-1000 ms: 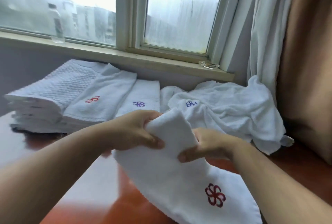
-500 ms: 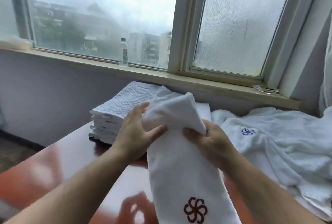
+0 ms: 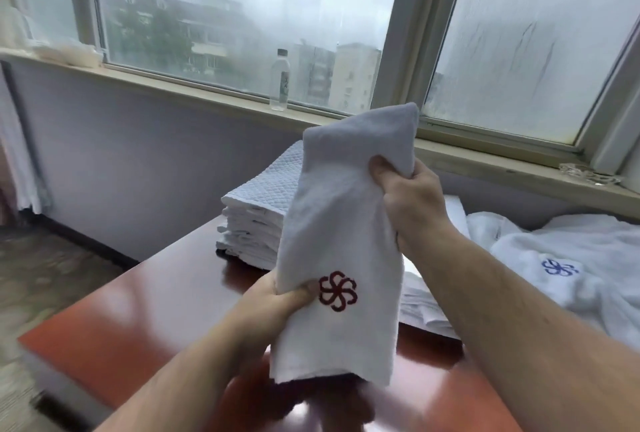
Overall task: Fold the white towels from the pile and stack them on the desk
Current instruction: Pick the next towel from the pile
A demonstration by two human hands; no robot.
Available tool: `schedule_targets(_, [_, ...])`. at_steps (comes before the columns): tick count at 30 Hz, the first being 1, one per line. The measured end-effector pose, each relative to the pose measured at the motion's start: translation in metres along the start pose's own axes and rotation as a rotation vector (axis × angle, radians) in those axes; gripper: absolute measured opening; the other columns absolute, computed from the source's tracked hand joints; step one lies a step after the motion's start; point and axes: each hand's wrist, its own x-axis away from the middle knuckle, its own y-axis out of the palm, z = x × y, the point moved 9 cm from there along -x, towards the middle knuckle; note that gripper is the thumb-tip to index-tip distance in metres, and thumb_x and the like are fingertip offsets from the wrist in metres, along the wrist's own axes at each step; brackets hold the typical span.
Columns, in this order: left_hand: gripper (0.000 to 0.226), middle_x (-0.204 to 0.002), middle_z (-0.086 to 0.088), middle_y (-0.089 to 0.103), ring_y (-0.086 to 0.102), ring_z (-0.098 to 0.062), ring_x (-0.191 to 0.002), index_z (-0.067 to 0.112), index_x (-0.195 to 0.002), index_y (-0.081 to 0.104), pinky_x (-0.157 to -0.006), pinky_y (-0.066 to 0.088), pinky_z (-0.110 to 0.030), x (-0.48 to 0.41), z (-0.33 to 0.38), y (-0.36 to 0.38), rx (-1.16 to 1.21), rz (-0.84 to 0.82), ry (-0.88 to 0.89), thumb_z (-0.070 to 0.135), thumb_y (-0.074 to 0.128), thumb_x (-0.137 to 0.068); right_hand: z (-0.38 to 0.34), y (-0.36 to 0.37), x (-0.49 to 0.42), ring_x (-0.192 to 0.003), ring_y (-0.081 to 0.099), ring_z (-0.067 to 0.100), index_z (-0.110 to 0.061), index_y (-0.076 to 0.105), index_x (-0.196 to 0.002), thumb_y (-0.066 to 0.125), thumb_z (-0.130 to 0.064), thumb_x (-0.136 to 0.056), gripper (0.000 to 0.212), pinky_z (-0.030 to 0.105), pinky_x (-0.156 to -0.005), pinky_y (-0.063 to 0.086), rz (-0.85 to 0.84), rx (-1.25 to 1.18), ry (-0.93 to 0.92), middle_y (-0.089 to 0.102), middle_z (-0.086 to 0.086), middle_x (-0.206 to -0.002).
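While it hangs above the glossy red-brown wooden bench, the folded white terry towel with a dark red pinwheel emblem runs lengthwise nearly upright, its folded top tipped toward 1 o'clock and its loose lower edge toward 6 o'clock. The right hand grips a bunch of cloth near the top, fingers curled tightly into it, and the left hand pinches the towel's left edge beside the emblem, thumb pressed on the front. At 11 o'clock from the towel, a stack of folded white waffle-textured towels sits on the bench, its right part hidden behind the held cloth. At 3 o'clock lies a rumpled pile of white towels with a blue emblem, cut off by the frame edge. A clear plastic bottle stands on the windowsill at 12 o'clock; its label is too blurred to read.
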Motion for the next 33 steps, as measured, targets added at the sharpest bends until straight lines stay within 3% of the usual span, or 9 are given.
schedule_targets(6, [0.027, -0.112, -0.016, 0.074, 0.073, -0.034, -0.099, 0.022, -0.113, 0.069, -0.073, 0.061, -0.036, -0.019, 0.048, -0.042, -0.068, 0.043, 0.065, 0.031, 0.074, -0.089, 0.026, 0.025, -0.05, -0.086, 0.076, 0.022, -0.024, 0.077, -0.095, 0.071, -0.029, -0.091, 0.008, 0.038, -0.073, 0.062, -0.002, -0.018, 0.086, 0.079, -0.001, -0.093])
schedule_targets(10, [0.033, -0.115, -0.018, 0.072, 0.071, -0.037, -0.104, 0.011, -0.126, 0.059, -0.083, 0.06, -0.044, -0.054, 0.097, -0.06, -0.143, 0.021, 0.068, 0.023, 0.065, -0.096, 0.031, 0.046, -0.107, -0.09, 0.076, 0.026, -0.017, 0.073, -0.107, 0.072, -0.026, -0.091, 0.019, 0.041, -0.075, 0.062, 0.024, -0.099, 0.103, 0.078, 0.004, -0.097])
schedule_targets(15, [0.03, -0.113, -0.017, 0.074, 0.074, -0.032, -0.099, 0.005, -0.124, 0.064, -0.079, 0.062, -0.036, -0.12, 0.161, -0.087, -0.175, 0.076, 0.026, 0.023, 0.059, -0.101, 0.042, 0.065, -0.195, -0.093, 0.074, 0.028, -0.009, 0.07, -0.114, 0.076, -0.039, -0.087, 0.041, 0.043, -0.081, 0.062, 0.093, -0.029, 0.162, 0.076, 0.008, -0.102])
schedule_targets(17, [0.036, -0.111, -0.011, 0.075, 0.074, -0.029, -0.096, 0.009, -0.124, 0.065, -0.085, 0.06, -0.037, -0.141, 0.153, -0.113, -0.42, 0.196, -0.106, 0.035, 0.06, -0.1, 0.084, 0.074, -0.207, -0.091, 0.073, 0.028, -0.012, 0.064, -0.122, 0.07, -0.05, -0.09, 0.05, 0.041, -0.076, 0.062, -0.012, 0.089, 0.339, 0.073, 0.009, -0.108])
schedule_targets(19, [0.045, -0.11, -0.007, 0.073, 0.07, -0.026, -0.09, 0.013, -0.119, 0.067, -0.083, 0.056, -0.034, -0.149, 0.133, -0.144, -0.917, 0.312, -0.305, 0.05, 0.06, -0.095, 0.139, 0.072, -0.198, -0.082, 0.072, 0.026, -0.013, 0.059, -0.12, 0.066, -0.057, -0.09, 0.054, 0.034, -0.064, 0.057, -0.101, 0.231, 0.528, 0.072, 0.011, -0.104])
schedule_targets(21, [0.049, -0.108, -0.004, 0.071, 0.067, -0.025, -0.094, 0.013, -0.114, 0.068, -0.085, 0.05, -0.034, -0.159, 0.125, -0.157, -1.208, 0.348, -0.308, 0.056, 0.054, -0.093, 0.178, 0.064, -0.19, -0.07, 0.071, 0.024, -0.012, 0.057, -0.11, 0.066, -0.059, -0.089, 0.053, 0.03, -0.055, 0.054, -0.099, 0.267, 0.621, 0.072, 0.011, -0.09])
schedule_targets(27, [0.03, -0.103, 0.01, 0.067, 0.063, -0.012, -0.094, 0.031, -0.109, 0.061, -0.075, 0.044, -0.031, -0.172, 0.136, -0.16, -1.216, 0.344, -0.176, 0.057, 0.053, -0.097, 0.195, 0.065, -0.219, -0.059, 0.069, 0.019, -0.015, 0.068, -0.104, 0.059, -0.069, -0.086, 0.058, 0.026, -0.055, 0.055, -0.101, 0.14, 0.613, 0.074, 0.005, -0.074])
schedule_targets(31, [0.021, -0.096, 0.013, 0.066, 0.059, -0.005, -0.089, 0.032, -0.101, 0.061, -0.067, 0.039, -0.022, -0.176, 0.137, -0.161, -1.281, 0.344, -0.111, 0.05, 0.051, -0.1, 0.192, 0.074, -0.236, -0.058, 0.062, 0.019, -0.013, 0.068, -0.104, 0.07, -0.047, -0.089, 0.037, 0.028, -0.058, 0.053, -0.092, 0.154, 0.568, 0.066, 0.003, -0.069])
schedule_targets(33, [0.019, -0.093, 0.014, 0.068, 0.06, -0.005, -0.088, 0.031, -0.101, 0.064, -0.068, 0.041, -0.021, -0.179, 0.144, -0.16, -1.239, 0.388, -0.02, 0.046, 0.051, -0.101, 0.188, 0.073, -0.246, -0.072, 0.07, 0.027, -0.01, 0.066, -0.104, 0.069, -0.033, -0.093, 0.025, 0.041, -0.068, 0.062, -0.041, 0.116, 0.463, 0.071, 0.009, -0.086])
